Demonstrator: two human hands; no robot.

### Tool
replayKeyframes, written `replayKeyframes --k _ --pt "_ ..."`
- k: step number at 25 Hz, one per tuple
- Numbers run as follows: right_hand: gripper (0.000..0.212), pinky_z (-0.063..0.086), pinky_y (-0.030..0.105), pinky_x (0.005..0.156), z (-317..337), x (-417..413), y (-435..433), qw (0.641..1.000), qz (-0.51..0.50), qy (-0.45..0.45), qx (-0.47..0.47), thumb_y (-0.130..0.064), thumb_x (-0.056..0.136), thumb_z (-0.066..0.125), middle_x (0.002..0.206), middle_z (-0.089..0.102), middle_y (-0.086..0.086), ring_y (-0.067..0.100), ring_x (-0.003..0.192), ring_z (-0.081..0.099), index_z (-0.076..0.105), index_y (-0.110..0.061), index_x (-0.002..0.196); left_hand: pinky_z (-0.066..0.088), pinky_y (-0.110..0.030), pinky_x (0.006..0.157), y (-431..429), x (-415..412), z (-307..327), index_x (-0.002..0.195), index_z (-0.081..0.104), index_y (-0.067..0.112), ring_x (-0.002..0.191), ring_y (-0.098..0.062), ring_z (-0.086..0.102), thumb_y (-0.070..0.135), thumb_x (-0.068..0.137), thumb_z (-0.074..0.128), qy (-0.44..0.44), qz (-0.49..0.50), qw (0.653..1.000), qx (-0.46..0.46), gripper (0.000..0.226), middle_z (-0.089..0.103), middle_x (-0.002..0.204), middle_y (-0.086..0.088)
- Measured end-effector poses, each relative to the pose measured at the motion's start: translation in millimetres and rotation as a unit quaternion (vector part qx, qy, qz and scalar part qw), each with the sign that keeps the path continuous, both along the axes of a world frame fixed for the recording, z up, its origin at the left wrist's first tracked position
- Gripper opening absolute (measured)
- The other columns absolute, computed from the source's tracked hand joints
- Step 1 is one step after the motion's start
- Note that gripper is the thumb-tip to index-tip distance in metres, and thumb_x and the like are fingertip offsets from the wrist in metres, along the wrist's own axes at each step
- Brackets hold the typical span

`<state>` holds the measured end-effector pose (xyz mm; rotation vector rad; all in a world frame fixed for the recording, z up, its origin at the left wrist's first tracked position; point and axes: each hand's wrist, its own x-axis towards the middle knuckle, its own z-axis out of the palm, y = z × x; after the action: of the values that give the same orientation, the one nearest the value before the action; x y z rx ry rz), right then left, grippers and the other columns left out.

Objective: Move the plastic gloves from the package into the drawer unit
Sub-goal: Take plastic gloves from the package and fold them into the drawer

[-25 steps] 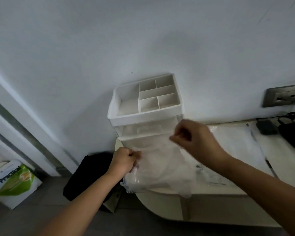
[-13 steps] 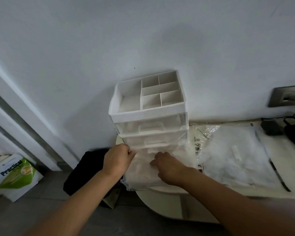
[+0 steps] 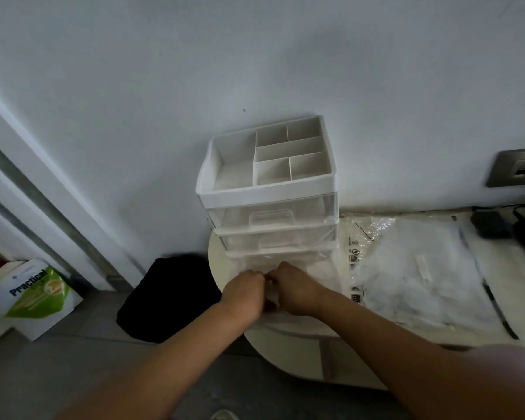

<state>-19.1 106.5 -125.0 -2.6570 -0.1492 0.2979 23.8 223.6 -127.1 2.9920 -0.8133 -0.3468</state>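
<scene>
At the table edge, left hand and right hand pinch plastic gloves.

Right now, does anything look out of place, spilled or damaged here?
Nothing looks damaged or spilled. The only untidy spot is the lowest drawer, seemingly pulled out, where the left hand and right hand grip a crumpled wad of plastic gloves. The package lies flat beside it.
</scene>
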Motion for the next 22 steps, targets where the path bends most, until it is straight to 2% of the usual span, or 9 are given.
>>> replayKeyframes --k 2,5,8,10,13,15,17,19,22 --pt "0.044 0.038 0.039 0.102 -0.9 -2.7 -1.9 0.998 -0.049 0.022 -0.032 -0.017 0.090 0.054 0.134 0.038 0.013 0.033 0.123 0.039 0.049 -0.019 0.134 0.048 -0.035 0.093 -0.2 2.8 -7.9 0.121 0.054 0.013 0.109 -0.024 0.059 0.045 0.079 0.071 0.018 0.033 0.999 0.019 0.056 0.058 0.119 -0.007" --pt "0.054 0.030 0.048 0.108 5.2 -6.2 -9.6 0.986 -0.116 0.051 -0.109 -0.014 0.088 0.055 0.147 0.020 0.016 0.043 0.137 0.016 0.039 -0.015 0.139 0.047 -0.034 0.096 -0.9 11.3 -12.7 0.127 0.052 0.017 0.114 -0.022 0.056 0.039 0.088 0.061 0.019 0.054 0.997 0.045 0.046 0.056 0.127 -0.005" --pt "0.068 0.026 0.047 0.113 10.1 -4.1 -16.8 0.981 -0.124 0.099 -0.109 -0.011 0.085 0.064 0.151 0.009 0.022 0.048 0.139 0.006 0.028 -0.009 0.142 0.046 -0.035 0.097 -2.1 17.4 -16.3 0.128 0.050 0.014 0.116 -0.024 0.054 0.033 0.089 0.061 0.022 0.053 0.996 0.068 0.045 0.053 0.129 -0.007" --pt "0.073 0.022 0.047 0.114 9.6 -3.5 -15.7 0.983 -0.108 0.109 -0.096 -0.011 0.084 0.065 0.150 0.011 0.021 0.044 0.140 0.008 0.025 -0.012 0.144 0.045 -0.034 0.098 -2.4 19.8 -16.7 0.129 0.051 0.015 0.117 -0.024 0.053 0.033 0.088 0.063 0.036 0.059 0.994 0.080 0.047 0.053 0.130 -0.007" --pt "0.078 0.019 0.045 0.116 9.5 -5.7 -16.8 0.987 -0.125 0.098 -0.002 -0.010 0.083 0.063 0.151 0.013 0.018 0.038 0.141 0.009 0.022 -0.022 0.148 0.046 -0.033 0.098 -2.2 22.9 -16.6 0.130 0.051 0.016 0.116 -0.022 0.054 0.033 0.085 0.066 0.045 0.059 0.993 0.087 0.050 0.055 0.130 -0.006" --pt "0.075 0.024 0.038 0.115 17.8 -11.1 -25.3 0.989 -0.121 0.077 0.041 -0.011 0.083 0.065 0.150 0.023 0.016 0.032 0.140 0.020 0.028 -0.019 0.147 0.046 -0.033 0.099 -1.5 22.7 -14.8 0.131 0.051 0.016 0.117 -0.022 0.054 0.034 0.082 0.070 0.045 0.054 0.994 0.087 0.055 0.055 0.130 -0.006" --pt "0.062 0.043 0.029 0.097 33.1 -21.1 -41.9 0.979 -0.127 0.069 0.143 -0.014 0.084 0.067 0.145 0.038 0.010 0.024 0.127 0.042 0.042 -0.017 0.141 0.045 -0.034 0.100 -1.4 21.7 -13.2 0.132 0.050 0.015 0.118 -0.022 0.053 0.040 0.079 0.071 0.052 0.049 0.993 0.090 0.062 0.054 0.130 -0.007" --pt "0.046 0.044 0.020 0.077 51.4 -36.5 -66.1 0.961 -0.123 0.068 0.240 -0.019 0.086 0.066 0.134 0.052 0.004 0.016 0.111 0.053 0.054 -0.017 0.131 0.046 -0.033 0.098 -2.1 17.4 -9.8 0.128 0.052 0.014 0.114 -0.022 0.055 0.043 0.077 0.071 0.055 0.042 0.992 0.102 0.061 0.056 0.127 -0.006" --pt "0.027 0.043 0.022 0.079 62.5 -59.6 -117.6 0.948 -0.185 0.015 0.257 -0.021 0.087 0.065 0.110 0.067 0.000 0.008 0.089 0.059 0.068 -0.013 0.113 0.048 -0.028 0.086 -4.6 8.3 6.2 0.111 0.058 0.011 0.104 -0.022 0.058 0.033 0.082 0.069 0.041 0.041 0.994 0.098 0.038 0.060 0.116 -0.007"
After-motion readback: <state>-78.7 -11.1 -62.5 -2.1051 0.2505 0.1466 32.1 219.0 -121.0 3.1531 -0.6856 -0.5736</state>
